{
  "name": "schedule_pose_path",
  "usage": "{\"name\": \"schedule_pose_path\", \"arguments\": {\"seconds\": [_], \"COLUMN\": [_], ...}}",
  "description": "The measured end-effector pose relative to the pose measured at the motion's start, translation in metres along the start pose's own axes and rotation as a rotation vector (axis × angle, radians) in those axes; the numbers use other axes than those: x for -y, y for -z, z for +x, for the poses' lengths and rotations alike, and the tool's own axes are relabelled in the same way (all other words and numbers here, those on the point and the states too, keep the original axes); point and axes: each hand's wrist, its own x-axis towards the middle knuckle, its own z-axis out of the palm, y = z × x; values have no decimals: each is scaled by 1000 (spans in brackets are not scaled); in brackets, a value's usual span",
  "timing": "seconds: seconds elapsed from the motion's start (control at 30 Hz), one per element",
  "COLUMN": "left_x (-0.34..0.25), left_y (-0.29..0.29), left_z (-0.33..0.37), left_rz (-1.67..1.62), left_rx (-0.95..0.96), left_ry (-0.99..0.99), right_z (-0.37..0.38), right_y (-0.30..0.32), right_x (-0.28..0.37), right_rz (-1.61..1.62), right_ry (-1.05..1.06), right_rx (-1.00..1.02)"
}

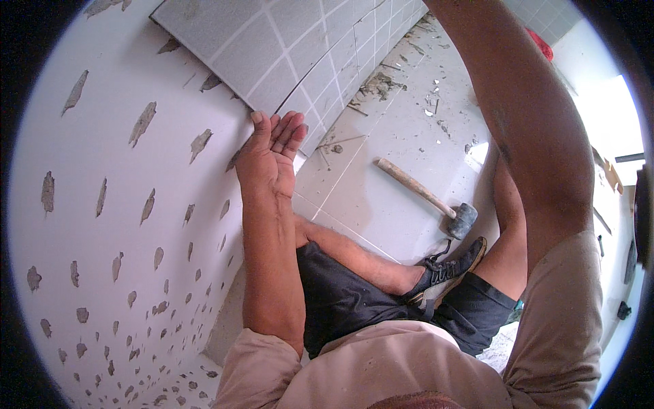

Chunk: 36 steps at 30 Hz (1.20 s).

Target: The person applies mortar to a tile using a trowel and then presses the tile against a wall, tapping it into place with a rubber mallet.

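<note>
My left hand (274, 146) is raised at the end of a grey wall tile (231, 51) with pale grid lines. The palm is turned up, the thumb stands apart, and the fingers are loosely extended, with the tips at the tile's edge near a dark seam. Whether they press on it I cannot tell. Below that seam runs a lower row of similar grey tiles (332, 92). My right arm reaches up past the top of the picture, so its hand is out of sight. A mallet (419, 191) with a wooden handle and dark head lies on the floor between my legs.
On the left, the white wall (102, 225) is pitted with many chipped marks. Pale floor tiles (395, 225) carry a damp patch, and broken bits and debris (383, 85) lie along the tiled wall. My shoe (449, 269) is close to the mallet head.
</note>
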Motion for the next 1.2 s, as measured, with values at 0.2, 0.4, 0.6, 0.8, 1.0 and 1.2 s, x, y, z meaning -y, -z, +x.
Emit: {"name": "schedule_pose_path", "arguments": {"seconds": [0.2, 0.4, 0.6, 0.8, 1.0, 1.2], "left_x": [2, 4, 5, 10, 22, 44], "left_y": [-3, -1, 3, -8, -2, 13], "left_z": [-1, 2, -4, -13, -3, 12], "left_rz": [58, 92, 137, 602, 958, 1035], "left_rx": [-79, -132, -107, -298, -305, -394], "left_ry": [-20, -11, -54, -457, -764, -817], "right_z": [-11, -10, -50, -142, -142, -184], "right_y": [0, -2, 2, -29, -22, 124], "right_x": [0, 1, -75, -125, -105, -161], "right_rz": [2, 32, -268, -417, -448, -714], "right_ry": [10, -55, 267, 277, 214, -51], "right_rx": [2, -15, -105, 77, 137, 243]}}
